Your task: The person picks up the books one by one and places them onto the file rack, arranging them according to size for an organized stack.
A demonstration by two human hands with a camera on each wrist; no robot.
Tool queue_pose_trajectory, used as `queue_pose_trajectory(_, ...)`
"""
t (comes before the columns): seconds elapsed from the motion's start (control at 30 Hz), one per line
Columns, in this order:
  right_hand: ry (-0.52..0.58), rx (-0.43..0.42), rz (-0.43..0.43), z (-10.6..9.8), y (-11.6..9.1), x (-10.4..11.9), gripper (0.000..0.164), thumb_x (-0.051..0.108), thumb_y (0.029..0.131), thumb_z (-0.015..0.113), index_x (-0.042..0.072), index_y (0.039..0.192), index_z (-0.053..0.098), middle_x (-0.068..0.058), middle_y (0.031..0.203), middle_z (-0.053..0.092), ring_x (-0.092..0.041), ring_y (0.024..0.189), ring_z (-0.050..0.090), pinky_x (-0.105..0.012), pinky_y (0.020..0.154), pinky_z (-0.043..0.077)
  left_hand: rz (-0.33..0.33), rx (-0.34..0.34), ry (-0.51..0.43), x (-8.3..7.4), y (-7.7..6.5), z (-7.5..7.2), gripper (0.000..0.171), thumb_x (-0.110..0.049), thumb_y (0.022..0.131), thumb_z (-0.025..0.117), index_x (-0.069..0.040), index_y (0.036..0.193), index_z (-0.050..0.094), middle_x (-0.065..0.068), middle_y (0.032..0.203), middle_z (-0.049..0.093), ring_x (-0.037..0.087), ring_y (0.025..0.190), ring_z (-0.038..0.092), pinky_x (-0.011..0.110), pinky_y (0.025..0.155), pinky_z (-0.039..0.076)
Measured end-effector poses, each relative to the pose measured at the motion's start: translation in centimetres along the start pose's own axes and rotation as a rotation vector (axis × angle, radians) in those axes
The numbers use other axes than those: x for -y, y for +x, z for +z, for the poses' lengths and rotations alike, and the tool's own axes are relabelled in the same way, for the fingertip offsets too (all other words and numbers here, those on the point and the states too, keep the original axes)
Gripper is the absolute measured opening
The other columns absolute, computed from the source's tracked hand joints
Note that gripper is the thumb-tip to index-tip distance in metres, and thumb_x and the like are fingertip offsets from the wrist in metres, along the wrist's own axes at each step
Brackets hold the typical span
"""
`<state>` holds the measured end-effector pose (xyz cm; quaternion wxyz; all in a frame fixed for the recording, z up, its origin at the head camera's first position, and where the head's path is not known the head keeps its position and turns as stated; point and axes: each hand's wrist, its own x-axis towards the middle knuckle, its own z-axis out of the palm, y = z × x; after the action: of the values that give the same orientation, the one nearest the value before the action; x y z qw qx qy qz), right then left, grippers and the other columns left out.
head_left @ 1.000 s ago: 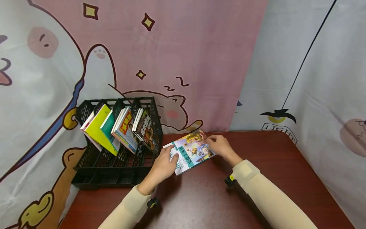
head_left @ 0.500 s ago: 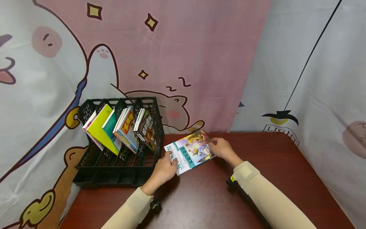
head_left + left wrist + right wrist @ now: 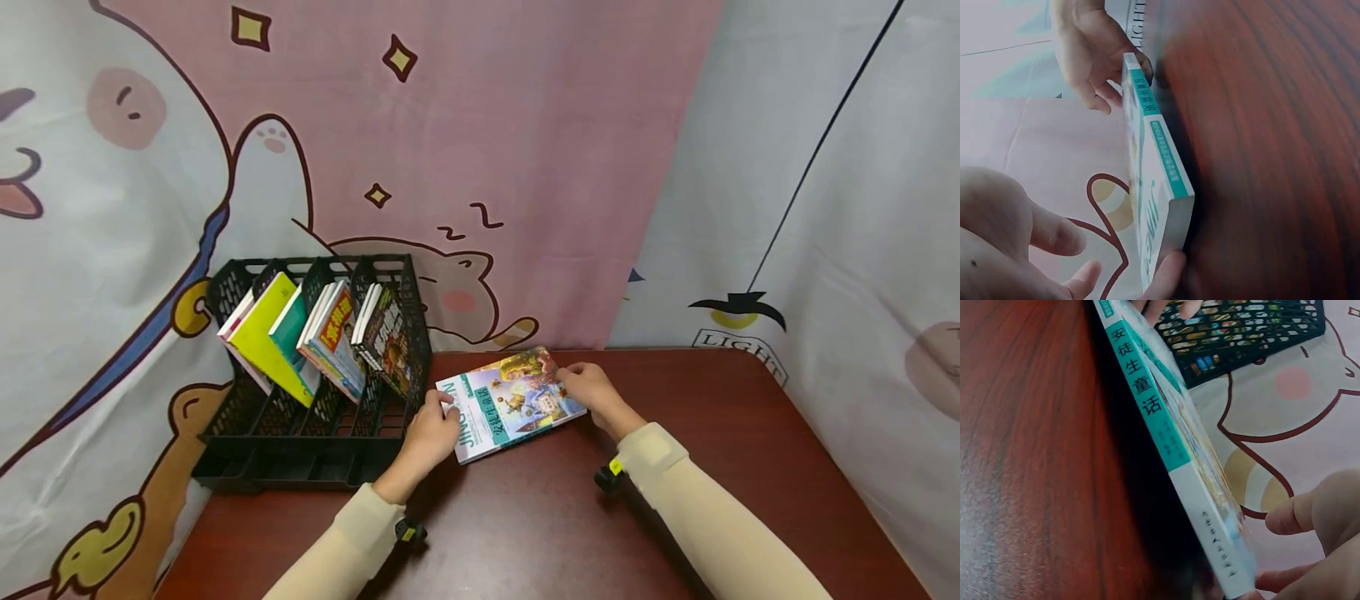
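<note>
A paperback book with a teal-and-white cover and a colourful picture lies tilted across the table, cover up. In the left wrist view the book's spine faces the camera, with dark shadow along its lower edge. My left hand is at the book's left end. One fingertip touches that end, while the thumb stands off the cover. At the right end is my right hand; its fingers touch the edge and its thumb is apart from the cover. Whether fingertips reach underneath is hidden.
A black file rack stands left of the book on the brown table. Several books lean in its compartments, among them a yellow book and a dark-covered book. Behind hangs a printed curtain.
The book has shifted right, and my right hand has moved slightly right with it. My left hand has come off the cover to the left edge, baring more of the lettering.
</note>
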<state>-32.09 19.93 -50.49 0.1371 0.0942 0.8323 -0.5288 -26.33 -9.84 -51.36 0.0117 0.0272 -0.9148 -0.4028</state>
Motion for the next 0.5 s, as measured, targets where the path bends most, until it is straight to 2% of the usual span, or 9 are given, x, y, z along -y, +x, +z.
queue_pose_trajectory(0.07, 0.048, 0.002, 0.006, -0.2, 0.0, 0.3, 0.057, 0.035, 0.116, 0.05, -0.005, 0.156, 0.053, -0.024, 0.148, 0.059, -0.032, 0.127, 0.064, -0.049, 0.108, 0.055, -0.011, 0.008, -0.034, 0.0, 0.0, -0.1, 0.025, -0.02, 0.109, 0.055, -0.008, 0.13, 0.06, 0.016, 0.106, 0.068, 0.03, 0.092, 0.061, 0.044, 0.081, 0.048)
queue_pose_trajectory(0.17, 0.114, 0.004, 0.025, -0.5, 0.0, 0.3, 0.056, 0.034, 0.115, 0.052, -0.006, 0.154, 0.056, -0.016, 0.125, 0.07, -0.019, 0.098, 0.072, -0.034, 0.088, 0.061, -0.014, 0.014, -0.089, -0.1, 0.0, -0.2, 0.026, -0.018, 0.108, 0.056, -0.008, 0.131, 0.06, 0.014, 0.107, 0.067, 0.027, 0.091, 0.06, 0.039, 0.08, 0.046)
queue_pose_trajectory(0.27, 0.151, 0.025, 0.035, -0.7, -0.1, 0.2, 0.051, 0.037, 0.115, 0.054, -0.004, 0.145, 0.06, -0.009, 0.107, 0.07, -0.013, 0.079, 0.069, -0.028, 0.073, 0.06, -0.014, 0.017, -0.136, -0.2, -0.1, -0.2, 0.026, -0.016, 0.108, 0.055, -0.008, 0.132, 0.06, 0.014, 0.107, 0.066, 0.025, 0.091, 0.059, 0.037, 0.08, 0.046)
queue_pose_trajectory(0.43, 0.128, 0.04, -0.005, -1.2, -0.8, 0.4, 0.044, 0.044, 0.114, 0.054, 0.005, 0.135, 0.057, -0.009, 0.12, 0.06, -0.018, 0.094, 0.06, -0.031, 0.078, 0.052, 0.015, -0.009, -0.188, -1.0, -0.1, -0.5, 0.024, -0.015, 0.109, 0.057, -0.008, 0.132, 0.061, 0.014, 0.111, 0.067, 0.024, 0.094, 0.061, 0.035, 0.082, 0.048)
queue_pose_trajectory(0.5, 0.159, 0.048, -0.026, -1.4, -1.1, 0.6, 0.042, 0.043, 0.114, 0.055, 0.007, 0.134, 0.057, -0.009, 0.119, 0.061, -0.019, 0.095, 0.061, -0.032, 0.079, 0.052, 0.033, -0.036, -0.209, -1.4, -0.1, -0.9, 0.024, -0.014, 0.108, 0.06, -0.008, 0.131, 0.063, 0.015, 0.112, 0.069, 0.024, 0.095, 0.064, 0.035, 0.081, 0.049)
